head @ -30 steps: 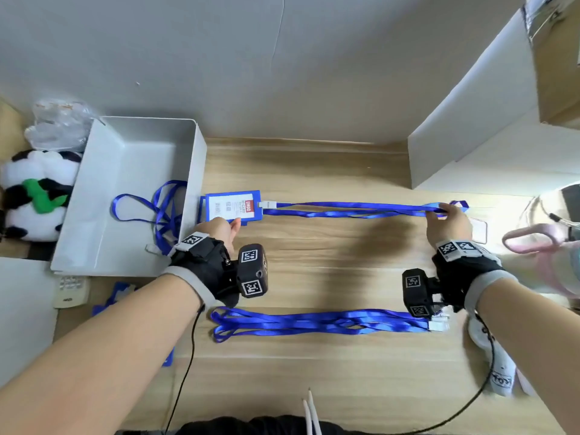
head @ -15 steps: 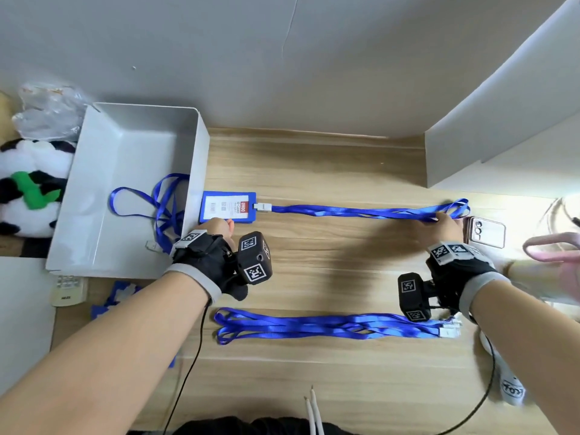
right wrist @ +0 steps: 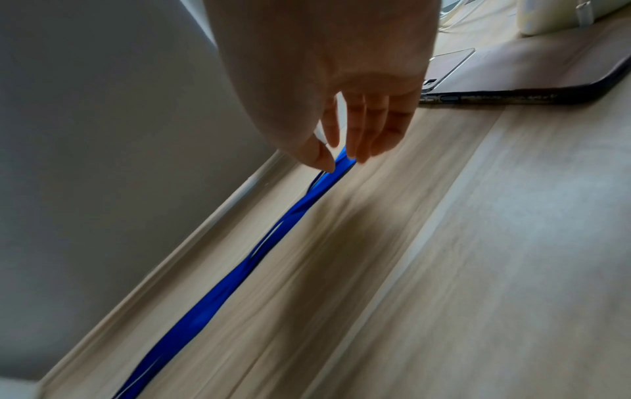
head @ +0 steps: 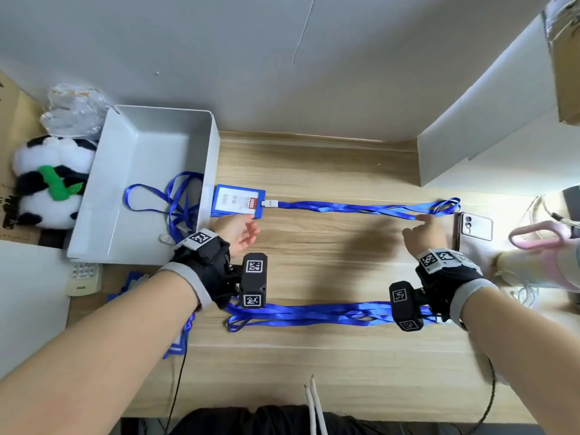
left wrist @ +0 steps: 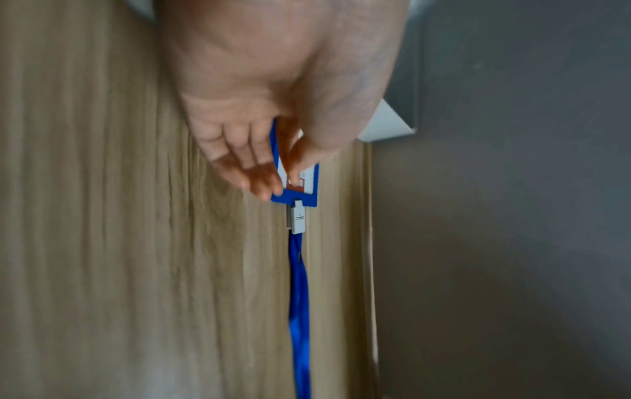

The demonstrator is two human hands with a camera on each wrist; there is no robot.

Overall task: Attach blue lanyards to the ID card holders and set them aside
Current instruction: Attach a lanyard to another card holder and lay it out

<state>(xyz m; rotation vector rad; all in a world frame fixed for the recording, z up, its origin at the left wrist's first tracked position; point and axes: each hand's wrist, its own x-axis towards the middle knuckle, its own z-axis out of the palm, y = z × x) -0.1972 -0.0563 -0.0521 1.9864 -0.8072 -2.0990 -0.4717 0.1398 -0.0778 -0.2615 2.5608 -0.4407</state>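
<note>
A blue ID card holder (head: 238,200) lies flat on the wooden table (head: 314,356) beside the grey bin. A white clip (head: 270,203) joins it to a blue lanyard (head: 361,208), stretched out to the right with its loop end by the phone. My left hand (head: 248,232) hovers just below the holder, fingers straight and holding nothing. In the left wrist view the left hand (left wrist: 283,178) is spread over the holder (left wrist: 300,198). My right hand (head: 423,222) is open next to the loop. The right wrist view shows the right hand (right wrist: 341,156) relaxed above the lanyard (right wrist: 307,199).
A bundle of loose blue lanyards (head: 307,313) lies nearer me between my wrists. The grey bin (head: 141,152) at left has lanyards (head: 179,199) draped over its wall. A phone (head: 474,226), a panda plush (head: 47,183), a remote (head: 83,277) and a white box (head: 486,152) surround the work area.
Both hands have let go: the left has drawn back from the holder and the right from the lanyard's loop end. Holder and lanyard now lie flat on the table.
</note>
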